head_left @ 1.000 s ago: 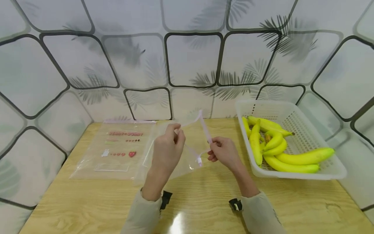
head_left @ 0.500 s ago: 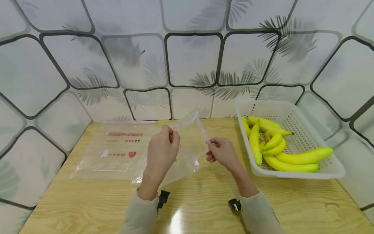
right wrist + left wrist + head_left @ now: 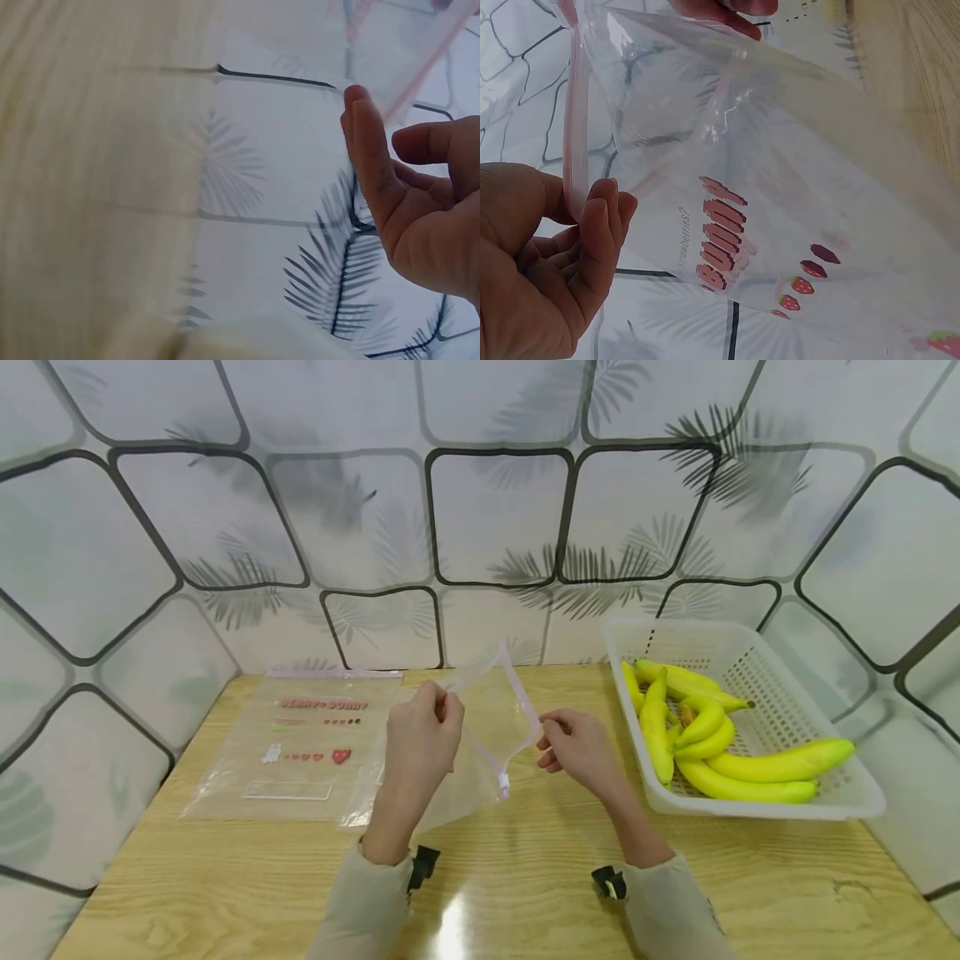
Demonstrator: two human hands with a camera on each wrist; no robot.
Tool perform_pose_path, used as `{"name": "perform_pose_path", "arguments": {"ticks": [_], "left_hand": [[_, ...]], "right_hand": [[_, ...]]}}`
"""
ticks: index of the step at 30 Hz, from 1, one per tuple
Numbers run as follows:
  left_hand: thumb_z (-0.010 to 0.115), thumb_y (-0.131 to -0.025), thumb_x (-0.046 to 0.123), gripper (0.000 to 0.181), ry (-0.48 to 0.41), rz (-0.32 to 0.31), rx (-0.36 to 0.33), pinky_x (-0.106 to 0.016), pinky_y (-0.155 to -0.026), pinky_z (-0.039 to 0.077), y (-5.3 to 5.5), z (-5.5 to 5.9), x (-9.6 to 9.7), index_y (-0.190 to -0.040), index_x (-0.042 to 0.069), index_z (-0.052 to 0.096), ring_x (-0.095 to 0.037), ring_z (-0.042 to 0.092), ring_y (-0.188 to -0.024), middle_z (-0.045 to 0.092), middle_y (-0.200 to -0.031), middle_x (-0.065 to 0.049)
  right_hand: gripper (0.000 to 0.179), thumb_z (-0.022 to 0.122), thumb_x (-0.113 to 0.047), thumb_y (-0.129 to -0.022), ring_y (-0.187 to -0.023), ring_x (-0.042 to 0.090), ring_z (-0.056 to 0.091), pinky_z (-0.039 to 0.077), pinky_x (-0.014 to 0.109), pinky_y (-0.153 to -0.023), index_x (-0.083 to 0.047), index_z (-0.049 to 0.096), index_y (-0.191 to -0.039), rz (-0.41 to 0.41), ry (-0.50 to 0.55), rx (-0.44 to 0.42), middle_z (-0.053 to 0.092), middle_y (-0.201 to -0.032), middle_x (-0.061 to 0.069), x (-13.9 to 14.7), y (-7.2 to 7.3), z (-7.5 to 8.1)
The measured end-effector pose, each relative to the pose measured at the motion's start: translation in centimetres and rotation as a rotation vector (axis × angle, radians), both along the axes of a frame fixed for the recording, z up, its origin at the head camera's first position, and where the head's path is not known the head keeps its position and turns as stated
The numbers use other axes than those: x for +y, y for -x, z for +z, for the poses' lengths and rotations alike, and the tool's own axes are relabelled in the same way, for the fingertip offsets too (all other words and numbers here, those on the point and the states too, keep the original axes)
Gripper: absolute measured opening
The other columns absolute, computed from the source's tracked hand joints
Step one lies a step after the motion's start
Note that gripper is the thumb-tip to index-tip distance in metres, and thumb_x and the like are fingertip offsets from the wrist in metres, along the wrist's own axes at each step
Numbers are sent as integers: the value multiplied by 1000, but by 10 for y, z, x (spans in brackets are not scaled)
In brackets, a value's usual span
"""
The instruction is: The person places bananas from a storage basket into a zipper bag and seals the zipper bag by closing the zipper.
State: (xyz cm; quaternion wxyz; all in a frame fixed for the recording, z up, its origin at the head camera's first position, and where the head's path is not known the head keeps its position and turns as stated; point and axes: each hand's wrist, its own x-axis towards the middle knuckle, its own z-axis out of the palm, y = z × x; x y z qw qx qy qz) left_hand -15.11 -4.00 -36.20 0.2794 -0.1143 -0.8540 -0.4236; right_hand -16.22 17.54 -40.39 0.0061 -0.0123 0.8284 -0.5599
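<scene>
My left hand point(image 3: 420, 735) pinches the edge of a clear zip bag point(image 3: 465, 789) above the table. In the left wrist view, thumb and fingertips meet on its pink zip strip point(image 3: 576, 120), and red "BUNNY" lettering point(image 3: 721, 232) and strawberry prints show on the plastic. The bag's mouth stands spread apart, its slider point(image 3: 504, 782) at the lower right corner. Just right of the mouth is my right hand point(image 3: 581, 747), fingers bent loosely. In the right wrist view, a gap separates its thumb from its fingers point(image 3: 371, 150), with nothing between them.
A second clear zip bag point(image 3: 292, 806) with red prints lies flat on the wooden table point(image 3: 225, 893) at the left. On the right stands a white perforated basket point(image 3: 765, 810) with several yellow bananas point(image 3: 783, 762) inside. Patterned fabric point(image 3: 495, 518) closes off the back and sides.
Both hands gripped the bag earlier; now my right hand has let go of its edge and sits slightly to the right. My left hand moved a little left with the bag, then held still.
</scene>
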Motion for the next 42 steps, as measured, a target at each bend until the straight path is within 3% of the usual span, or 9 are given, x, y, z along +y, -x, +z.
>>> {"name": "perform_pose_path", "arguments": {"ticks": [5, 10, 12, 14, 19, 24, 29, 36, 42], "left_hand": [[53, -94, 3, 22, -20, -8, 9, -20, -31, 34, 2, -1, 0, -72, 5, 53, 0, 41, -29, 47, -49, 1], [54, -94, 4, 22, -11, -10, 25, -20, -33, 31, 3, -2, -1, -73, 5, 53, 0, 39, -30, 46, -49, 2], [54, -95, 4, 22, -8, -17, 22, -19, -33, 30, 3, -3, -1, -73, 5, 53, 1, 38, -30, 45, -49, 2], [54, -95, 5, 22, -7, -23, 20, -18, -32, 30, 3, -4, -1, -73, 6, 53, 2, 37, -30, 44, -49, 3], [54, -95, 5, 23, -1, -25, 25, -17, -31, 29, 2, -4, 0, -73, 6, 53, 3, 38, -29, 44, -49, 3], [54, -96, 5, 23, 8, -24, 27, -16, -30, 28, 2, -4, 0, -73, 6, 53, 2, 38, -29, 43, -49, 3], [55, -95, 5, 22, 21, -13, 40, -18, -32, 28, 3, -6, 1, -73, 6, 54, 2, 36, -31, 44, -50, 3], [55, -95, 5, 22, 27, -6, 73, -18, -33, 28, 5, -6, -2, -73, 6, 54, 2, 35, -32, 44, -49, 3], [54, -95, 5, 22, 29, -15, 60, -17, -33, 27, 6, -8, -2, -74, 5, 54, 3, 35, -32, 44, -49, 2]], "right_hand": [[32, 48, -14, -101, -69, 22, 68, 55, 29, -55, 1, 62, -126, -56, -223, 140, 69, -96, 17, 16, -10, 21], [31, 49, -21, -100, -71, 25, 62, 47, 35, -55, -2, 67, -117, -247, -516, 254, 69, -100, 15, 45, -19, 37], [34, 48, -24, -100, -72, 27, 61, 47, 38, -57, -1, 66, -116, -298, -613, 207, 69, -99, 15, 59, -24, 41], [38, 47, -28, -99, -72, 29, 61, 46, 40, -57, 1, 63, -118, -294, -702, 110, 68, -99, 17, 73, -27, 44], [56, 45, -39, -100, -79, 33, 63, 46, 44, -59, 6, 51, -133, -145, -829, -133, 65, -110, 26, 99, -31, 44], [69, 44, -47, -100, -99, 46, 60, 48, 53, -70, 6, 39, -145, -58, -857, -226, 56, -128, 33, 110, -29, 42], [72, 45, -40, -101, -116, 52, 52, 47, 60, -85, 10, 28, -149, -4, -796, -213, 40, -143, 38, 116, -23, 35], [72, 45, -35, -101, -99, 38, 54, 49, 49, -80, 14, 23, -149, -4, -723, -206, 42, -139, 39, 118, -16, 29], [72, 39, -35, -104, -101, 39, 53, 48, 49, -82, 16, 18, -149, -44, -655, -203, 40, -140, 40, 119, -19, 36]]}}
